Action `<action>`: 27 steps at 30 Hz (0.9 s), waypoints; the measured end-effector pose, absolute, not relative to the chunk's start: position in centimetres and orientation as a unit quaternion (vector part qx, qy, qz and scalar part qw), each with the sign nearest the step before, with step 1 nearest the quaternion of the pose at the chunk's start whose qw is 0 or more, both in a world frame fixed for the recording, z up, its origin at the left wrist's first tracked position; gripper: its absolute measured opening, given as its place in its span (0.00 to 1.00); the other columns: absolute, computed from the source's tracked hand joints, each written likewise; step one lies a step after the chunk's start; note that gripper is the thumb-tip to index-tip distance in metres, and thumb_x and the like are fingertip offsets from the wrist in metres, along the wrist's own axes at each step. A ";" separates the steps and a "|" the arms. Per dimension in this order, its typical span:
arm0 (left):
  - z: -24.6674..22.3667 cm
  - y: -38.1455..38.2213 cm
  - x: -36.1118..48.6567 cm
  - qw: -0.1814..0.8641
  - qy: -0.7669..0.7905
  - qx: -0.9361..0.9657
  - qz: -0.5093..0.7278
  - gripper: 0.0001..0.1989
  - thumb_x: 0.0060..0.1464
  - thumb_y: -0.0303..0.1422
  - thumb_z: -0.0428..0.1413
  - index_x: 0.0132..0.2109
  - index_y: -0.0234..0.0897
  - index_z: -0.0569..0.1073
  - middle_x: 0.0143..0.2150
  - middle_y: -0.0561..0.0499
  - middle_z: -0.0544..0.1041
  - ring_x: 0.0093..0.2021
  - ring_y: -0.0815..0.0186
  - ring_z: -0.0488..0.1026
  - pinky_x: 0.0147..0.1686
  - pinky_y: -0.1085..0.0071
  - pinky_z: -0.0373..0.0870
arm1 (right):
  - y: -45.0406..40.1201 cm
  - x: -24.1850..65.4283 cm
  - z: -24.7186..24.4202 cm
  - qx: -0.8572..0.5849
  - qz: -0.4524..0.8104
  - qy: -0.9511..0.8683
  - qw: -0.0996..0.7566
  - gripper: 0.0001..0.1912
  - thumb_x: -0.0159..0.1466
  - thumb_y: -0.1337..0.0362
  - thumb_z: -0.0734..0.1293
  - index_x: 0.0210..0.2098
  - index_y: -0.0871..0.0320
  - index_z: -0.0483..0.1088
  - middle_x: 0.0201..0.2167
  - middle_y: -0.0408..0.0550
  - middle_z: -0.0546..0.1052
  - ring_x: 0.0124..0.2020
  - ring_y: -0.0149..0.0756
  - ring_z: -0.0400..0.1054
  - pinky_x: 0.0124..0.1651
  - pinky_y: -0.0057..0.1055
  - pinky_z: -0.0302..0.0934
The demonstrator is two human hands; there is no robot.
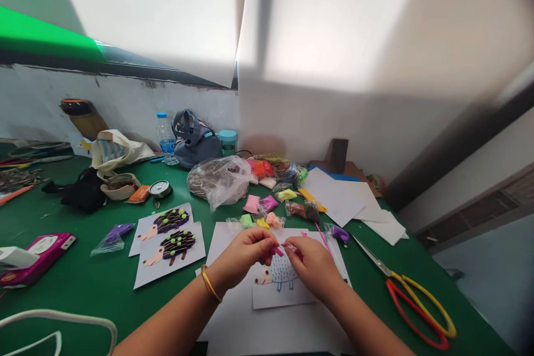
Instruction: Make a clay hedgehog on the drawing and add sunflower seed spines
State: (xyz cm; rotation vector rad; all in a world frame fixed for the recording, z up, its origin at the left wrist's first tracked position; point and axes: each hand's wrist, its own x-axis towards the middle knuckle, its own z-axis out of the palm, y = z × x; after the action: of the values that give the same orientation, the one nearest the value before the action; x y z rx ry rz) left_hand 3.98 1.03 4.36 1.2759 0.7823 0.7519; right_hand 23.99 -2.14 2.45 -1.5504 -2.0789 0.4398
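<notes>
Above a hedgehog drawing (283, 271), my left hand (246, 250) is closed in a pinch, with a gold bangle at the wrist. A small magenta piece (278, 251) sticks out of its fingertips; its kind is unclear. Close beside it, nearly fingertip to fingertip, my right hand (315, 264) is also closed, and what it pinches is too small to name. The drawing has blue outlined spines and legs and a peach clay face. It lies on a larger white sheet (225, 311). A thin pink stick (324, 238) lies behind my right hand.
Two finished-looking clay hedgehog cards (144, 275) lie to the left. Several small clay packets (251, 203) sit behind my hands. Large scissors (392, 274) with red and yellow handles lie at right. A plastic bag (221, 178) and a blue bag (196, 147) stand by the wall.
</notes>
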 end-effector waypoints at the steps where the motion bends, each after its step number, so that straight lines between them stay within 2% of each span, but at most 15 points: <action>1: 4.4 1.0 4.0 0.706 0.326 0.528 0.341 0.16 0.57 0.45 0.56 0.36 0.35 0.71 0.26 0.54 0.68 0.25 0.70 0.64 0.27 0.73 0.59 | -2.1 24.1 2.3 -0.572 0.173 -0.759 0.259 0.12 0.68 0.60 0.60 0.40 0.54 0.75 0.37 0.47 0.79 0.38 0.42 0.71 0.41 0.35 0.60; 4: 4.4 1.1 4.1 0.696 0.323 0.526 0.366 0.20 0.58 0.49 0.54 0.33 0.36 0.68 0.26 0.55 0.66 0.25 0.71 0.61 0.27 0.73 0.56 | -2.3 24.2 2.0 -0.560 0.217 -0.746 0.288 0.12 0.67 0.59 0.62 0.45 0.54 0.73 0.43 0.49 0.78 0.43 0.43 0.71 0.45 0.37 0.62; 6: 4.1 1.3 4.3 0.612 0.369 0.590 0.375 0.19 0.54 0.48 0.58 0.30 0.36 0.66 0.26 0.56 0.65 0.26 0.70 0.60 0.28 0.73 0.57 | -2.5 24.0 2.0 -0.544 0.240 -0.741 0.311 0.14 0.65 0.60 0.64 0.48 0.54 0.71 0.46 0.50 0.77 0.46 0.44 0.70 0.48 0.37 0.63; 8: 3.6 1.4 4.5 0.510 0.422 0.651 0.372 0.15 0.49 0.42 0.63 0.33 0.37 0.69 0.27 0.57 0.65 0.28 0.69 0.60 0.29 0.73 0.58 | -2.7 23.7 2.2 -0.530 0.262 -0.737 0.329 0.15 0.64 0.62 0.64 0.50 0.54 0.69 0.47 0.49 0.76 0.46 0.42 0.70 0.48 0.36 0.63; 10: 3.2 1.3 4.7 0.438 0.449 0.695 0.352 0.11 0.50 0.38 0.63 0.37 0.38 0.72 0.28 0.56 0.67 0.30 0.67 0.62 0.31 0.72 0.59 | -2.8 23.4 2.5 -0.521 0.282 -0.735 0.329 0.11 0.65 0.62 0.64 0.48 0.54 0.69 0.42 0.47 0.77 0.41 0.39 0.70 0.43 0.33 0.64; 12: 3.1 1.1 4.9 0.392 0.451 0.732 0.327 0.07 0.53 0.36 0.60 0.35 0.38 0.74 0.30 0.54 0.69 0.32 0.66 0.65 0.33 0.71 0.60 | -2.7 23.2 2.6 -0.519 0.292 -0.739 0.315 0.09 0.68 0.58 0.62 0.43 0.54 0.71 0.36 0.45 0.76 0.35 0.37 0.69 0.37 0.30 0.62; 15: 3.2 0.9 4.9 0.351 0.445 0.764 0.307 0.07 0.55 0.35 0.58 0.31 0.37 0.73 0.32 0.52 0.73 0.34 0.64 0.68 0.35 0.69 0.60 | -2.7 23.2 2.7 -0.513 0.284 -0.750 0.306 0.15 0.70 0.53 0.60 0.36 0.55 0.71 0.31 0.45 0.75 0.32 0.36 0.67 0.33 0.29 0.59; 19: 3.1 1.0 4.7 0.376 0.429 0.762 0.306 0.08 0.56 0.35 0.57 0.31 0.38 0.73 0.31 0.52 0.73 0.34 0.64 0.68 0.36 0.69 0.62 | -2.7 23.7 2.7 -0.495 0.273 -0.777 0.278 0.23 0.71 0.51 0.57 0.26 0.56 0.67 0.25 0.42 0.71 0.28 0.33 0.65 0.30 0.27 0.55; 21: 2.8 1.3 4.6 0.408 0.420 0.744 0.323 0.09 0.57 0.37 0.56 0.31 0.37 0.73 0.31 0.51 0.73 0.34 0.64 0.68 0.36 0.69 0.63 | -2.3 24.2 2.7 -0.501 0.237 -0.792 0.257 0.23 0.72 0.52 0.56 0.26 0.56 0.67 0.24 0.42 0.71 0.28 0.33 0.65 0.30 0.28 0.55; 23: 2.6 1.5 4.4 0.462 0.421 0.696 0.353 0.11 0.58 0.40 0.55 0.33 0.37 0.72 0.32 0.52 0.71 0.33 0.65 0.68 0.34 0.69 0.65 | -1.3 25.1 2.6 -0.528 0.162 -0.797 0.245 0.20 0.72 0.54 0.56 0.31 0.56 0.71 0.29 0.46 0.75 0.32 0.37 0.68 0.35 0.31 0.57; 24: 2.5 1.6 4.3 0.496 0.425 0.662 0.368 0.11 0.57 0.41 0.55 0.35 0.37 0.71 0.31 0.52 0.71 0.32 0.65 0.68 0.33 0.70 0.65 | -0.6 25.6 2.5 -0.547 0.109 -0.793 0.246 0.16 0.71 0.56 0.57 0.37 0.56 0.72 0.35 0.48 0.77 0.38 0.40 0.69 0.40 0.34 0.59; 27: 2.3 1.8 4.3 0.595 0.423 0.556 0.398 0.13 0.54 0.43 0.59 0.37 0.38 0.68 0.33 0.52 0.72 0.31 0.67 0.69 0.31 0.72 0.67 | 1.7 26.9 1.4 -0.606 -0.017 -0.765 0.218 0.17 0.69 0.58 0.59 0.54 0.55 0.69 0.51 0.55 0.74 0.53 0.49 0.65 0.53 0.44 0.56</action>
State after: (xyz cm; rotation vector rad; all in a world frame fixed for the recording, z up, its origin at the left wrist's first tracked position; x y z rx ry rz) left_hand 4.27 1.82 2.26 1.2917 0.9818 0.9236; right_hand 26.91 1.68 1.42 -1.6790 -2.1172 -0.0460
